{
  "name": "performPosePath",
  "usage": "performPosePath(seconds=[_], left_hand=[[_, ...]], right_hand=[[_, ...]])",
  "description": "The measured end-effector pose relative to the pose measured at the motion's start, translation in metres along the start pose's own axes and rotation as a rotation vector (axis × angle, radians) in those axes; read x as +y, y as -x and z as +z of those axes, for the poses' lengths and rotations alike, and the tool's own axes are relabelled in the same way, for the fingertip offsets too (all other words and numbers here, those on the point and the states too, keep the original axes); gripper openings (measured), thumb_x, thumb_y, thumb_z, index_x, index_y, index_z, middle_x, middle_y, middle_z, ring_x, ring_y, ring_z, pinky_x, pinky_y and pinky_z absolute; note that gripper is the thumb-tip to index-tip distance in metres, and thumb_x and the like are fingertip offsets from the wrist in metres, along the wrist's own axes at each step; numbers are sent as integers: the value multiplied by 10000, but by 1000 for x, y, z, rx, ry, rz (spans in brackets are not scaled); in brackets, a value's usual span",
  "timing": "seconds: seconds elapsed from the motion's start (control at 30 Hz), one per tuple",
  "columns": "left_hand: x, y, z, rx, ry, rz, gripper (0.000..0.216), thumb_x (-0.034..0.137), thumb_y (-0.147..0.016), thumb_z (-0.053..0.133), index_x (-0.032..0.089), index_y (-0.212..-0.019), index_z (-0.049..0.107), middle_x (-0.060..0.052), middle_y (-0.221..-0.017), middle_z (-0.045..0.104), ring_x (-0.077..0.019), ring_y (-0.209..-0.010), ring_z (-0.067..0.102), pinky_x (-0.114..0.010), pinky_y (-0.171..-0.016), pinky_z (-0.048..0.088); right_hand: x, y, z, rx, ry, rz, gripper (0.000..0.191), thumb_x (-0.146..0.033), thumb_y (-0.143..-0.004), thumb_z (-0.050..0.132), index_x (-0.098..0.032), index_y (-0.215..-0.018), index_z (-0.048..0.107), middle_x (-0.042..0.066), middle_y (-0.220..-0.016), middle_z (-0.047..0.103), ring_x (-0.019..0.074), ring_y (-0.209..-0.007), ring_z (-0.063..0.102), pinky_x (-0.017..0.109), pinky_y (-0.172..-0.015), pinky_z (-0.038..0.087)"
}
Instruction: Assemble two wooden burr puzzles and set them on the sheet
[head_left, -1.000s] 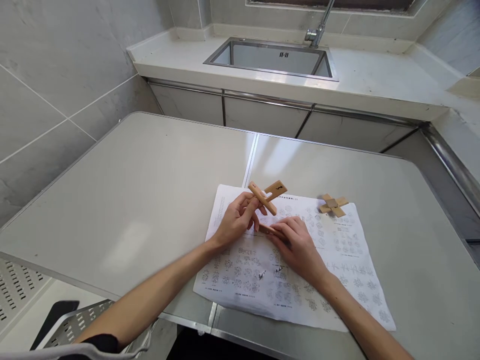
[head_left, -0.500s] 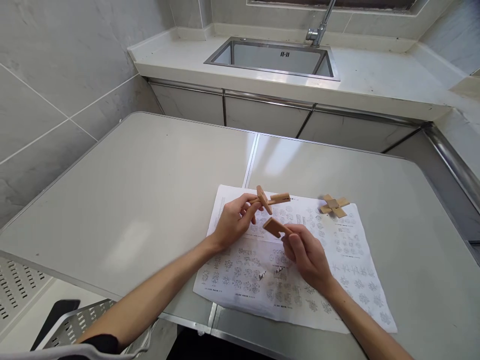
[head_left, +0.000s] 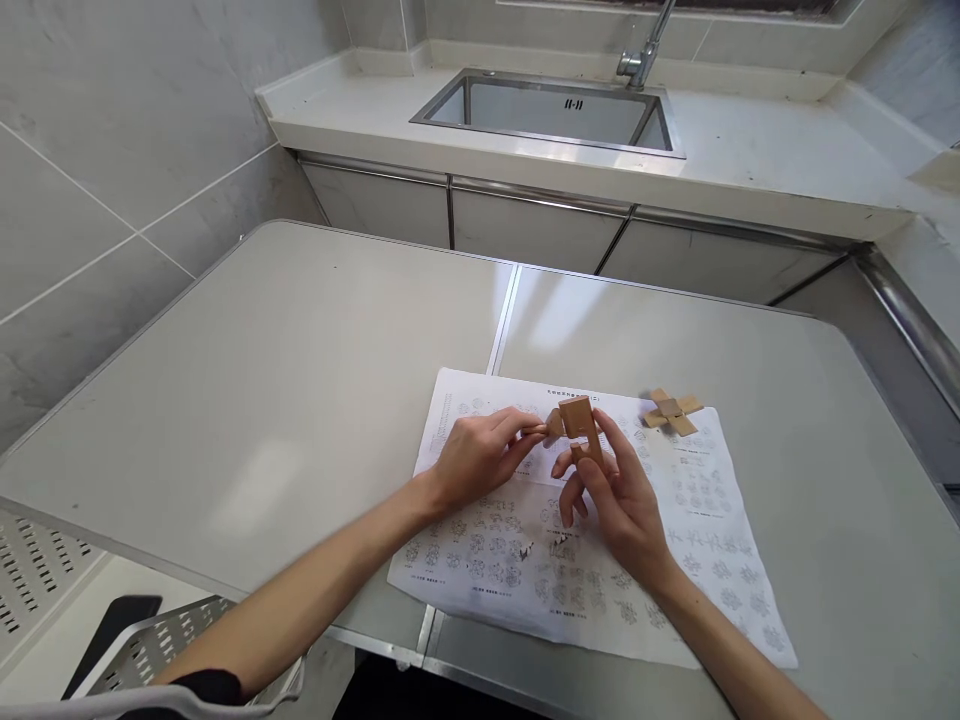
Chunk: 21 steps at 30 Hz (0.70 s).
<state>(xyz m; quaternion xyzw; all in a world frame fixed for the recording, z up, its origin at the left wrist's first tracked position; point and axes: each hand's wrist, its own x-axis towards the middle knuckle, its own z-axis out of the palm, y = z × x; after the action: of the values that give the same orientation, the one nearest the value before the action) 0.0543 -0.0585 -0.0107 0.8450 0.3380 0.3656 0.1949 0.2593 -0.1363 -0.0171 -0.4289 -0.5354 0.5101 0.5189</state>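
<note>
Both my hands meet over a printed instruction sheet [head_left: 697, 560] on the grey table [head_left: 315, 370]. My left hand [head_left: 480, 458] pinches the end of a small wooden puzzle assembly [head_left: 553, 424], mostly hidden behind the other piece. My right hand [head_left: 611, 495] holds a notched wooden puzzle piece [head_left: 579, 420] upright and presses it against that assembly. A separate wooden cross of joined pieces [head_left: 670, 411] lies on the sheet's far right corner, away from both hands.
A steel sink [head_left: 551, 112] with a faucet [head_left: 643, 45] sits in the white counter beyond the table. A tiled wall runs along the left. A perforated metal chair [head_left: 135, 655] and a dark object [head_left: 112, 625] show at the bottom left.
My right hand lifted a wooden piece off the sheet, turned it upright and brought it against the assembly in my left hand. My left hand lowered and turned its pieces.
</note>
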Motion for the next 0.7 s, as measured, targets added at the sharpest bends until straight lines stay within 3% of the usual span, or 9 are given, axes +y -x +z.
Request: performPosePath(seconds=[0.13, 0.33, 0.53, 0.7], left_hand=[[1, 0, 1, -15, -90, 67, 148, 288, -1089, 591, 189, -1031, 685, -8, -921, 809, -114, -715, 743, -229, -620, 502], [2, 1, 2, -10, -127, 135, 140, 286, -1070, 625, 191, -994, 694, 10, -874, 803, -111, -692, 738, -240, -589, 474], [2, 1, 2, -25, -117, 138, 142, 274, -1069, 620, 189, -988, 700, 7, -895, 813, -107, -693, 741, -243, -586, 469], [3, 0, 1, -27, -123, 178, 180, 290, -1081, 602, 183, -976, 702, 15, -852, 796, -107, -668, 726, -247, -565, 470]], right_hand=[[-6, -4, -3, -81, -165, 173, 597, -407, -1112, 538, -352, -1658, 302, 53, -1039, 728, 151, -500, 678, 306, -453, 482], [-8, -4, -6, -130, -233, 220, 614, -454, -1097, 562, -341, -1644, 306, 76, -1045, 770, 176, -493, 710, 300, -434, 463], [-11, -1, -8, -136, -246, 219, 874, -453, -1101, 568, -450, -1704, -64, 39, -989, 797, 207, -542, 753, 310, -469, 500], [-7, 2, -9, -193, -211, 200, 810, -462, -1095, 576, -414, -1720, 64, 56, -1006, 797, 220, -562, 762, 332, -499, 512]])
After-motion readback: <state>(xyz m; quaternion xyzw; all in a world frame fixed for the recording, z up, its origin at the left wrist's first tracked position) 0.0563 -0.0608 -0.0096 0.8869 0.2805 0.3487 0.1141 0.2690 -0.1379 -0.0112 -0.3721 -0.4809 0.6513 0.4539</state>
